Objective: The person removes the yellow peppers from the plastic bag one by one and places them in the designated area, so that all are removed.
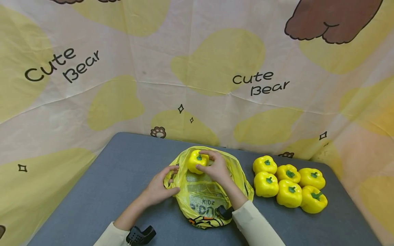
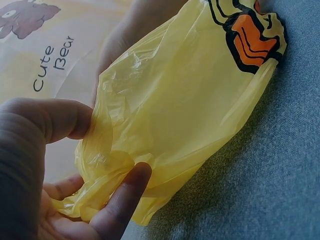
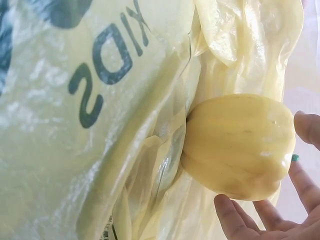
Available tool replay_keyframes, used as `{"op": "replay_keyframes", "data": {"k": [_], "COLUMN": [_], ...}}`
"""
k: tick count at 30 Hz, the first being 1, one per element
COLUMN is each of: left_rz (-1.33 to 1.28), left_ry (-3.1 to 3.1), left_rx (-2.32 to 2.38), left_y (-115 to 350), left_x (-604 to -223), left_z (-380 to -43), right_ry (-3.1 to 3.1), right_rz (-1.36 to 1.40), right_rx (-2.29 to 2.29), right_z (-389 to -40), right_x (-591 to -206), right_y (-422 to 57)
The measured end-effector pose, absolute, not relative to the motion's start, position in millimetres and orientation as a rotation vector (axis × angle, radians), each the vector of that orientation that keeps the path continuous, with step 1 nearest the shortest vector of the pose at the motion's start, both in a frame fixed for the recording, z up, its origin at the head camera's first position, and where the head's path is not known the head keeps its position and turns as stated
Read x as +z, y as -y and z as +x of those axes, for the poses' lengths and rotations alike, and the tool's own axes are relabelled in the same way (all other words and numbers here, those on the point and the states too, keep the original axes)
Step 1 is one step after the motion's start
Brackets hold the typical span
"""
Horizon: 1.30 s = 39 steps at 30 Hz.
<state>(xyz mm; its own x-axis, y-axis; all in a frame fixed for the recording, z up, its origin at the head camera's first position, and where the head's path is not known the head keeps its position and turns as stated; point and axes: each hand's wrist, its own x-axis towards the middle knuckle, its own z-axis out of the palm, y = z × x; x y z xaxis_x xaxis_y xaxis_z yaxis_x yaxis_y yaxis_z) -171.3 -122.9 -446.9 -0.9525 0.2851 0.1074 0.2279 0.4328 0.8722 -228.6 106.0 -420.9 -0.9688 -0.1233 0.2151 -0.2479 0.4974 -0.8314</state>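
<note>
A yellow plastic bag [image 1: 243, 171] with dark lettering lies spread open on the table. Its left edge is held by my left hand [image 1: 158, 188]; in the left wrist view, the fingers [image 2: 125, 200] curl round the gathered plastic [image 2: 107, 165]. Inside the bag's far part sits a yellow bell pepper [image 1: 194, 160] with a green stem. My right hand [image 1: 218, 167] is around this pepper, its fingers loosely spread. The right wrist view has fingertips [image 3: 225, 205] at the pepper's [image 3: 240, 145] lower edge, while one digit at the right stands slightly apart from it.
To the bag's right, several yellow bell peppers [image 1: 289, 194] stand grouped in two rows on the grey table [image 1: 132, 160]. A printed cloth [image 1: 166, 61] hangs behind the table. Black straps with cameras [image 1: 140, 235] sit at the wrists.
</note>
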Motion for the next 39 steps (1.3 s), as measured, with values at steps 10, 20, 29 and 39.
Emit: {"op": "replay_keyframes", "data": {"k": [10, 20, 29, 39], "left_rz": [0.47, 0.462, 0.526, 0.514], "left_ry": [-2.606, -2.605, -2.6, -2.615], "left_rx": [1.577, 1.583, 1.598, 1.584], "left_y": [123.6, 123.6, 124.2, 121.9], "left_x": [-446.8, -446.9, -446.8, -447.4], "left_z": [-171.5, -171.6, -172.7, -174.9], "right_ry": [2.646, 2.624, 2.592, 2.565], "right_rz": [0.284, 0.287, 0.298, 0.306], "right_rx": [1.475, 1.494, 1.516, 1.6], "right_z": [-231.4, -232.6, -229.0, -218.4], "right_x": [-424.4, -427.4, -425.6, -415.7], "right_y": [-102.5, -101.4, -104.8, -112.4]}}
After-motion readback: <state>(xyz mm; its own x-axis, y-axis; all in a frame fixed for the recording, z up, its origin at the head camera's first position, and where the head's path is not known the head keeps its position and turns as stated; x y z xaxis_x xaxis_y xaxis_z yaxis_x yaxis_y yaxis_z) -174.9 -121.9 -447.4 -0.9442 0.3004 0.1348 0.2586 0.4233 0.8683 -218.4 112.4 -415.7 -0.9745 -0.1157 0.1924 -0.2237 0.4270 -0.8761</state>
